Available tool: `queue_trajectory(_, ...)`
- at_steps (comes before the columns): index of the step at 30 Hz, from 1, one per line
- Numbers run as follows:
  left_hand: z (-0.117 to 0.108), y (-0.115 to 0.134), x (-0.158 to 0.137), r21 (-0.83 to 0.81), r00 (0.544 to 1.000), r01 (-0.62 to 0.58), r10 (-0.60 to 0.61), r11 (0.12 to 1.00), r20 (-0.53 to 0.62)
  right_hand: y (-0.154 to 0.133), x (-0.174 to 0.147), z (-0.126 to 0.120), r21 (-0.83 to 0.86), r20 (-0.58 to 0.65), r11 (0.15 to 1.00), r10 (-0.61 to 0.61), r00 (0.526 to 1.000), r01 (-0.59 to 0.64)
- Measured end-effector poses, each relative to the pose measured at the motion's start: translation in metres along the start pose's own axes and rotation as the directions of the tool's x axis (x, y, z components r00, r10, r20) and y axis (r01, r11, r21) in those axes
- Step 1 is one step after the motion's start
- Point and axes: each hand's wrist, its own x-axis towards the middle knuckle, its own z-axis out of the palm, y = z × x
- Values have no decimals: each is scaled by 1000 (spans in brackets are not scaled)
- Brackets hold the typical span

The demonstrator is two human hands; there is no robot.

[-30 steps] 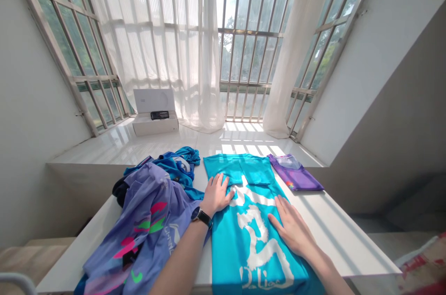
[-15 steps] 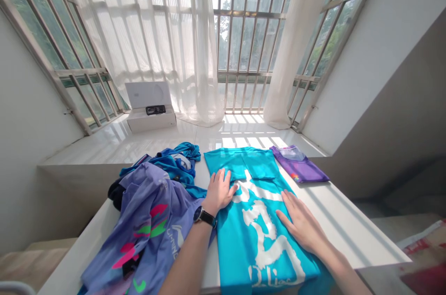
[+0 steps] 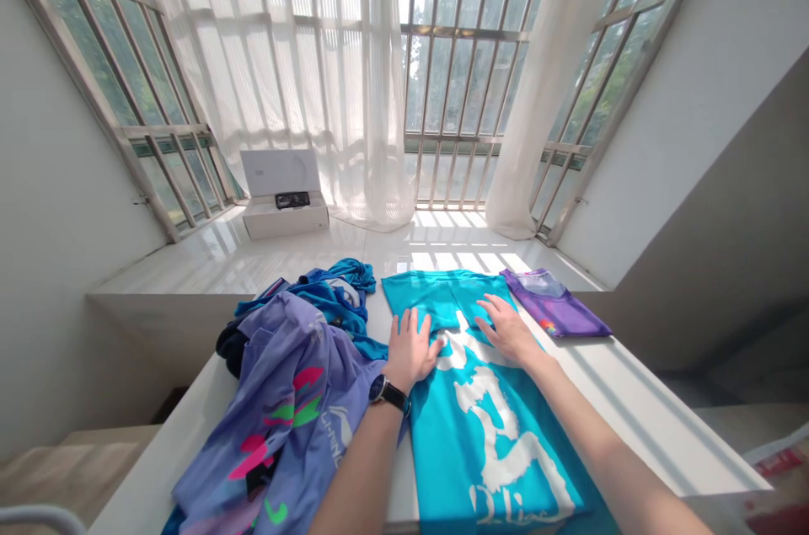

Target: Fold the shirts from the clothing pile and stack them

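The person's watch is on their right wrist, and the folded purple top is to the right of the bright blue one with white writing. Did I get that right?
Almost! The watch is on the left wrist, just behind the left hand, as the head view shows. The purple top is indeed to the right of the bright blue top.

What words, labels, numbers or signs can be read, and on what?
"LI-NING": crumpled lavender fabric garment, last letters warped.
"Dalian": teal fabric garment, some letters unclear; large white brushed characters above, too stylised to read.
Too small or blurred: marks on open white box, round black wristwatch, red-printed item, lower right.
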Motion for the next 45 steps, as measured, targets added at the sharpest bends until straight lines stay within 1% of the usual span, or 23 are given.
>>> queue_trajectory(2,0,1,-1,-3,1000,5,-5,1000,-12,-1,16,17,22,-41,999,25,999,-24)
queue_trajectory(4,-2,2,-2,-4,1000,12,-13,1000,-25,-3,22,28,70,-143,997,54,988,-44)
queue_trajectory(6,-4,3,-2,-2,999,19,-19,1000,-30,-5,21,31,124,-229,990,91,969,-64)
queue_trajectory(7,-5,3,-2,0,999,22,-22,1000,-28,-4,19,30,144,-247,987,103,963,-68)
queue_trajectory(9,-5,4,-2,3,999,25,-25,1000,-24,-1,15,24,159,-227,986,93,969,-58)
queue_trajectory(12,-5,4,-2,7,1000,21,-21,1000,-23,6,9,13,145,-95,989,23,995,-10)
queue_trajectory(14,-5,5,-1,18,1000,17,-16,1000,-13,7,5,9,135,3,991,-2,1000,2)
queue_trajectory(17,-5,5,-2,43,1000,14,-14,999,-5,1,2,8,97,75,995,25,997,-32)
queue_trajectory(22,-2,3,-2,60,1000,-8,10,998,-25,-13,3,6,30,98,993,115,989,-118)
queue_trajectory(25,-2,3,-2,59,1000,-5,6,998,-25,-17,6,6,62,39,985,157,987,-159)
queue_trajectory(28,-2,3,-1,55,1000,0,1,999,-22,-19,7,8,106,-12,981,165,986,-163)
queue_trajectory(30,-3,3,-1,53,1000,-3,4,999,-21,-22,7,8,128,-9,982,143,990,-141)
queue_trajectory(32,-3,4,-2,53,1000,-6,7,999,-24,-25,6,8,165,3,982,87,996,-87)
queue_trajectory(34,-3,5,-2,54,1000,-3,5,999,-25,-28,5,9,214,16,977,-16,1000,12)
queue_trajectory(36,-4,5,-2,52,1000,6,-5,999,-19,-31,4,11,243,30,964,-123,992,112)
queue_trajectory(37,-4,5,-1,49,1000,12,-11,999,-14,-33,3,13,238,32,961,-154,988,142)
queue_trajectory(40,-6,6,0,35,1000,30,-29,999,-8,-33,4,23,165,1,973,-166,986,164)
queue_trajectory(45,-7,5,0,12,999,54,-54,998,1,-31,7,31,43,-103,989,-138,985,143)
